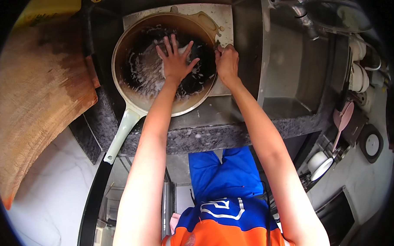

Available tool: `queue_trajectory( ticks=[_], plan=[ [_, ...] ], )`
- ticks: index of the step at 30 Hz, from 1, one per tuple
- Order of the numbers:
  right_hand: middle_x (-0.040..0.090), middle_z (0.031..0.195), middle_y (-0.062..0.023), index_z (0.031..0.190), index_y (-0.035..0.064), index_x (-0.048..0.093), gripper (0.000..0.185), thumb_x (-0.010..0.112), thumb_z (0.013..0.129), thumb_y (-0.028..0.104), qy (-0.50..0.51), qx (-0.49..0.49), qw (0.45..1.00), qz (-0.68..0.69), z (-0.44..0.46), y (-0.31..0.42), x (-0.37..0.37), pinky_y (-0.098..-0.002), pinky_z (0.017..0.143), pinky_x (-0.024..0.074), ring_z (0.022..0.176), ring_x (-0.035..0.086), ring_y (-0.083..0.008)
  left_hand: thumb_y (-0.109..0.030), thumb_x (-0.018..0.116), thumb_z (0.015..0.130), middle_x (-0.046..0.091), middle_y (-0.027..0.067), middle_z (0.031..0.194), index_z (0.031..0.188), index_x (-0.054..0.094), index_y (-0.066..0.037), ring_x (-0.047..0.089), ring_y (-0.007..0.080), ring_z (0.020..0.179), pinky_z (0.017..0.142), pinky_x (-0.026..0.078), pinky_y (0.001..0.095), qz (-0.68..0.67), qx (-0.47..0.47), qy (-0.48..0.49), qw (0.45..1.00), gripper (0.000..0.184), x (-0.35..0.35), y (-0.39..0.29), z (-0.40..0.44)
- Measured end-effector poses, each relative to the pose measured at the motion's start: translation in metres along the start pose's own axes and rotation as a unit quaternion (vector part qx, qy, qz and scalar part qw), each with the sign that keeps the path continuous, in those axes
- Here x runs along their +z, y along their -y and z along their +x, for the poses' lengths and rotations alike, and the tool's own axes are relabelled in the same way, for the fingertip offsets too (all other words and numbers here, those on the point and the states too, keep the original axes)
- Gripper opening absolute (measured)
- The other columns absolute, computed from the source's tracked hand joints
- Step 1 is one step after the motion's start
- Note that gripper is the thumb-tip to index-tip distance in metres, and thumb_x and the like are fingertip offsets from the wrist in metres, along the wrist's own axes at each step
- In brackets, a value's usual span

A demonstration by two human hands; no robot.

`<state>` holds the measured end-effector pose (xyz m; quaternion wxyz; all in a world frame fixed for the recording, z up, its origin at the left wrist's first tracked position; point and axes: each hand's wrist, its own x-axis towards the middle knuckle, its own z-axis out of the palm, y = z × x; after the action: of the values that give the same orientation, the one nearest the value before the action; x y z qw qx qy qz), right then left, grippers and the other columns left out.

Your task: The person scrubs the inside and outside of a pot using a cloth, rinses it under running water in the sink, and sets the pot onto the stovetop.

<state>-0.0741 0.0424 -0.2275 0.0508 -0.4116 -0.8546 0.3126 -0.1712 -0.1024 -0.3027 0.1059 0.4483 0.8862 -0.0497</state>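
Suds [145, 76] and the left hand [176, 65] obscure part of the pan [129, 43]; fingertips of the right hand [228, 65] are hidden. Left hand: open, palm down, fingers spread. Right hand: closed on the pan's edge. Pan: left of the basin [286, 72]

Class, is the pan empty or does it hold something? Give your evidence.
The pan isn't empty: whitish froth shows inside it, around the spread left hand.

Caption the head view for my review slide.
Left hand spread inside a foamy pan, right hand at its edge.
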Motion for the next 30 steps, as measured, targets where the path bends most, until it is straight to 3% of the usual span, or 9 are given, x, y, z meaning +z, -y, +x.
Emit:
queue_trajectory(
  ticks=[2, 4, 12, 17, 19, 20, 26, 27, 30],
  plan=[
    [0.060, 0.091, -0.0278, 0.096, -0.0068, 0.066, 0.018, 0.062, 0.083, 0.004, -0.016, -0.057, 0.998, -0.025, -0.029, -0.016, 0.006, -0.0470, 0.071, 0.0483, 0.082, 0.061, -0.0453, -0.071, 0.031, 0.087, 0.005, 0.0245, 0.155, 0.148, 0.023, -0.038, 0.001, 0.0478, 0.141, 0.104, 0.004, 0.0714, 0.004, 0.004, 0.007, 1.000, 0.070, 0.000, 0.002, 0.000],
    [0.059, 0.092, -0.0282, 0.096, -0.0073, 0.066, 0.018, 0.062, 0.083, 0.004, 0.091, 0.057, 0.994, -0.005, -0.074, -0.021, -0.004, -0.0459, 0.069, 0.0485, 0.083, 0.061, -0.0455, -0.071, 0.030, 0.087, 0.004, 0.0243, 0.155, 0.148, 0.023, -0.038, 0.001, 0.0477, 0.141, 0.104, 0.004, 0.0713, 0.002, 0.002, 0.012, 1.000, 0.070, -0.001, -0.001, 0.001],
    [0.059, 0.078, -0.0315, 0.079, -0.0091, 0.056, 0.015, 0.061, 0.083, 0.004, -0.009, -0.016, 0.999, -0.043, -0.030, -0.009, 0.006, -0.0481, 0.065, 0.0481, 0.077, 0.060, -0.0471, -0.072, 0.028, 0.087, 0.003, 0.0230, 0.156, 0.149, 0.019, -0.040, -0.001, 0.0478, 0.141, 0.105, 0.002, 0.0712, 0.030, -0.005, 0.035, 0.999, 0.070, -0.003, 0.000, 0.003],
    [0.064, 0.081, -0.0249, 0.082, -0.0071, 0.067, 0.016, 0.064, 0.080, 0.009, 0.157, 0.038, 0.987, -0.019, -0.061, -0.008, -0.036, -0.0436, 0.069, 0.0511, 0.077, 0.063, -0.0398, -0.068, 0.036, 0.087, 0.007, 0.0246, 0.155, 0.148, 0.027, -0.037, 0.001, 0.0474, 0.142, 0.105, 0.003, 0.0705, -0.019, 0.012, -0.012, 1.000, 0.069, -0.003, -0.002, -0.002],
    [0.067, 0.084, -0.0228, 0.091, -0.0056, 0.069, 0.022, 0.069, 0.080, 0.014, 0.251, 0.135, 0.954, 0.097, -0.029, 0.009, -0.056, -0.0385, 0.068, 0.0521, 0.072, 0.066, -0.0314, -0.067, 0.038, 0.087, 0.007, 0.0254, 0.155, 0.148, 0.029, -0.035, 0.001, 0.0477, 0.141, 0.105, 0.003, 0.0703, -0.026, 0.010, -0.014, 1.000, 0.069, -0.009, 0.000, 0.001],
    [0.070, 0.083, -0.0153, 0.099, -0.0026, 0.070, 0.029, 0.070, 0.082, 0.021, 0.210, 0.075, 0.961, 0.162, -0.016, 0.004, -0.059, -0.0337, 0.065, 0.0518, 0.064, 0.065, -0.0218, -0.067, 0.038, 0.087, 0.007, 0.0254, 0.155, 0.148, 0.029, -0.035, 0.001, 0.0477, 0.141, 0.105, 0.003, 0.0703, -0.020, 0.006, -0.024, 0.999, 0.069, -0.011, 0.001, 0.001],
    [0.065, 0.101, -0.0046, 0.127, 0.0068, 0.056, 0.041, 0.062, 0.091, 0.027, 0.153, 0.196, 0.783, 0.570, 0.130, 0.055, -0.119, -0.0307, 0.076, 0.0515, 0.095, 0.061, -0.0174, -0.052, 0.056, 0.084, 0.010, 0.0234, 0.155, 0.146, 0.033, -0.031, 0.006, 0.0481, 0.141, 0.106, 0.013, 0.0680, -0.010, 0.019, 0.018, 1.000, 0.069, -0.012, 0.005, 0.001],
    [0.065, 0.101, -0.0046, 0.127, 0.0068, 0.056, 0.041, 0.062, 0.091, 0.027, 0.162, 0.191, 0.780, 0.574, 0.141, 0.065, -0.125, -0.0307, 0.076, 0.0515, 0.095, 0.061, -0.0174, -0.037, 0.061, 0.082, 0.016, 0.0209, 0.154, 0.144, 0.037, -0.028, 0.013, 0.0431, 0.141, 0.109, 0.012, 0.0641, -0.022, 0.003, 0.063, 0.998, 0.067, -0.025, 0.002, 0.000],
    [0.066, 0.096, -0.0049, 0.120, 0.0060, 0.061, 0.036, 0.060, 0.092, 0.029, 0.102, 0.124, 0.892, 0.423, 0.146, 0.074, -0.136, -0.0321, 0.079, 0.0509, 0.092, 0.062, -0.0183, -0.033, 0.065, 0.079, 0.024, 0.0203, 0.151, 0.138, 0.044, -0.020, 0.018, 0.0400, 0.140, 0.107, 0.021, 0.0634, -0.036, -0.002, 0.130, 0.991, 0.064, -0.029, 0.001, -0.011]
  ],
)
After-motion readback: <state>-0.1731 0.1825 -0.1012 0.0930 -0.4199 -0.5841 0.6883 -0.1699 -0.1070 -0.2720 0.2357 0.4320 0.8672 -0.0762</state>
